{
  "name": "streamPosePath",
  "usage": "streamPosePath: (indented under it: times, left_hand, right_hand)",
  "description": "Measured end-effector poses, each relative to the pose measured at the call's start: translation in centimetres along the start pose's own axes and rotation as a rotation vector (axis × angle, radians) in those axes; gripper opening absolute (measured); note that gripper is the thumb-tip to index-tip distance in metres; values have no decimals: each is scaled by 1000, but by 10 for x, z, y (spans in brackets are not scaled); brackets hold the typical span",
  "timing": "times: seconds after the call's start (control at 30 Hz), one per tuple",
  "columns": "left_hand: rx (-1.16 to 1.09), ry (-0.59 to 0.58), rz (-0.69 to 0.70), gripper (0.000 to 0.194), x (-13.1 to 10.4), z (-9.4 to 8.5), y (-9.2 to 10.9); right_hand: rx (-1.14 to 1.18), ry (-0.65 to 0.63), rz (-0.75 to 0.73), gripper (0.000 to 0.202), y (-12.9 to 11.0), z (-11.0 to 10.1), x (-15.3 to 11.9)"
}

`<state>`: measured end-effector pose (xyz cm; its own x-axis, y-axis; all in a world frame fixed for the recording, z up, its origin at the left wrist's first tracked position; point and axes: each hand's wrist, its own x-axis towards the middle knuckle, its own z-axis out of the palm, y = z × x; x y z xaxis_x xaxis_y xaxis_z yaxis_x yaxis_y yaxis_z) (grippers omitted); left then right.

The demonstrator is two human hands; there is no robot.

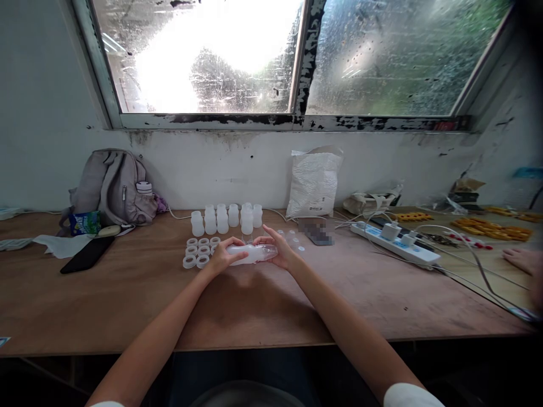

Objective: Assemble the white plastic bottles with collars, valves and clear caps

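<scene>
A translucent white bottle (250, 254) lies sideways between my two hands, above the brown table. My left hand (223, 257) is wrapped round its whiter end. At its clearer end, my right hand (278, 249) has its fingers round the bottle. Behind them stand several frosted bottles (222, 219) in loose rows. White rings (189, 261) are laid out in rows left of my left hand, partly hidden by it. Small clear round pieces (294, 240) lie just right of my right hand.
A grey backpack (112, 189), a black phone (87, 254) and a white cloth (63, 245) are on the left. A white bag (314, 183) leans on the wall. On the right are a power strip (396, 245), cables, yellow parts (492, 228) and another person's hand (520, 259).
</scene>
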<state>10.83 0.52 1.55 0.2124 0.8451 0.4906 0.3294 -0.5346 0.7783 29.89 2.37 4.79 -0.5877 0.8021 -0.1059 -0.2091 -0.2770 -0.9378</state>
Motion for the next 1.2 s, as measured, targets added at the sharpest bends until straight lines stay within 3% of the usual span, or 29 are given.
streamPosePath:
  times: [0.2,0.6,0.87,1.2]
  left_hand:
    - [-13,-8,-11,29,-1,0,2]
    - [15,0,3,29,-5,3,4]
    - [40,58,-8,29,-7,10,9]
    - [184,55,77,30,-11,7,20]
  right_hand:
    - [-71,23,-19,44,3,5,0]
    - [28,4,-44,38,10,0,5]
    - [83,32,-151,25,14,0,7]
    - [16,45,-91,18,12,0,7]
